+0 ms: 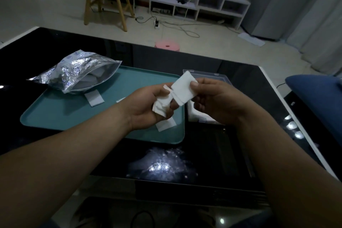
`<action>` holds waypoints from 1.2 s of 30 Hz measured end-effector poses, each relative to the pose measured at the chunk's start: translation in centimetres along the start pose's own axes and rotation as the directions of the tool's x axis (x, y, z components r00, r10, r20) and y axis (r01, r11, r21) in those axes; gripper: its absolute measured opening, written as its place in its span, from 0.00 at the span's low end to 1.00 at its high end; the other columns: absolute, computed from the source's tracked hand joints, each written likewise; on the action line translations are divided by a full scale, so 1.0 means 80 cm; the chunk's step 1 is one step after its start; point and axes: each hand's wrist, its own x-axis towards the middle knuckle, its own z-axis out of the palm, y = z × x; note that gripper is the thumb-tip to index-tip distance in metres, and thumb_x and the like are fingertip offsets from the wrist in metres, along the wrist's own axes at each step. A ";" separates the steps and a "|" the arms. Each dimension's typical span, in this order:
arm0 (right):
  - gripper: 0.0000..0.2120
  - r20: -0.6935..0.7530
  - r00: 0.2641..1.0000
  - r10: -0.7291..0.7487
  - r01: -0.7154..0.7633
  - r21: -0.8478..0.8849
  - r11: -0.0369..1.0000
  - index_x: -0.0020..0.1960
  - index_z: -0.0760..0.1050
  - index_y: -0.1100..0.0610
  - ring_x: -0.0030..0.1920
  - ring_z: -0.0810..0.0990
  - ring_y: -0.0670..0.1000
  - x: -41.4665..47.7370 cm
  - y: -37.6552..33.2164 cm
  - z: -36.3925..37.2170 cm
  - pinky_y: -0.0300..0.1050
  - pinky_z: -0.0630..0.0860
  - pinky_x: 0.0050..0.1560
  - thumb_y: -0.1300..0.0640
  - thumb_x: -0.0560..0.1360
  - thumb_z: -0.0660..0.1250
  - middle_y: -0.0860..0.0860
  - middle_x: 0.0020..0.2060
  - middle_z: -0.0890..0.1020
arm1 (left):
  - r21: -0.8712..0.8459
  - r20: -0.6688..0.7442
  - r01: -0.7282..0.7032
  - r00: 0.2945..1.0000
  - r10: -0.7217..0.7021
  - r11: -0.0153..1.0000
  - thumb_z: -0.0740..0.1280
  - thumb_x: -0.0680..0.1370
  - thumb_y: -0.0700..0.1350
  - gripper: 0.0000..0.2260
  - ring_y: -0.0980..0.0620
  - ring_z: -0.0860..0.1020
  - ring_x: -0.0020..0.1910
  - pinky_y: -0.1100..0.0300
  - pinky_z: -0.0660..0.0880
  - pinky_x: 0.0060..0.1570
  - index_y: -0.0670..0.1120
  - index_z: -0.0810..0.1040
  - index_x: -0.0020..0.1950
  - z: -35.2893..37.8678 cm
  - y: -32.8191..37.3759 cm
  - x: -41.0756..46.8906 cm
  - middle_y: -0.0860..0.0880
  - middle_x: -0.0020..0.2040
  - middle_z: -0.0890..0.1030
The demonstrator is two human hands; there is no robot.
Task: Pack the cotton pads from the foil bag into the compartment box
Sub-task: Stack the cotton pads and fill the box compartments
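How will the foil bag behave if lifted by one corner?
Probably floppy: the foil bag is crinkled and slumps over the tray edge. Likely light, since only soft cotton pads show inside. Its mouth gapes open, so tilting it could spill pads.

We see both forearms bare to the frame's edge. Left hand (146, 105) and right hand (218, 102), bare too.
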 end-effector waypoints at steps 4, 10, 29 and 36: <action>0.04 0.100 0.995 0.001 0.013 -0.137 0.991 0.50 0.80 0.56 0.43 0.79 0.47 -0.012 -0.009 -0.019 0.42 0.73 0.45 0.58 0.81 0.67 0.50 0.43 0.84 | 0.039 0.126 0.070 0.989 -0.075 0.997 0.59 0.85 0.51 0.14 0.51 0.75 0.37 0.61 0.70 0.34 0.45 0.80 0.61 0.035 -0.010 0.012 0.47 0.44 0.80; 0.03 -0.091 0.990 -0.105 0.050 -0.470 0.881 0.50 0.83 0.58 0.40 0.83 0.49 -0.019 -0.005 -0.024 0.45 0.77 0.48 0.58 0.80 0.71 0.51 0.41 0.86 | 0.007 0.269 0.104 0.958 -0.102 0.995 0.56 0.82 0.67 0.30 0.48 0.80 0.44 0.63 0.76 0.35 0.45 0.86 0.58 0.067 -0.021 0.023 0.45 0.48 0.83; 0.15 0.116 0.945 -0.305 0.266 -0.815 0.515 0.52 0.73 0.54 0.45 0.78 0.39 -0.038 0.011 -0.025 0.27 0.71 0.42 0.51 0.73 0.78 0.41 0.52 0.76 | -0.168 0.168 0.129 0.981 -0.101 0.977 0.58 0.85 0.50 0.19 0.47 0.75 0.64 0.54 0.79 0.55 0.42 0.79 0.70 0.058 -0.033 0.042 0.44 0.67 0.78; 0.06 0.066 0.924 -0.377 0.263 -0.826 0.498 0.48 0.77 0.53 0.61 0.75 0.40 -0.029 0.018 -0.026 0.29 0.68 0.56 0.52 0.81 0.69 0.40 0.64 0.78 | -0.258 0.134 0.095 0.989 -0.062 0.961 0.62 0.79 0.45 0.15 0.47 0.82 0.51 0.50 0.75 0.65 0.40 0.79 0.62 0.058 -0.026 0.033 0.42 0.57 0.82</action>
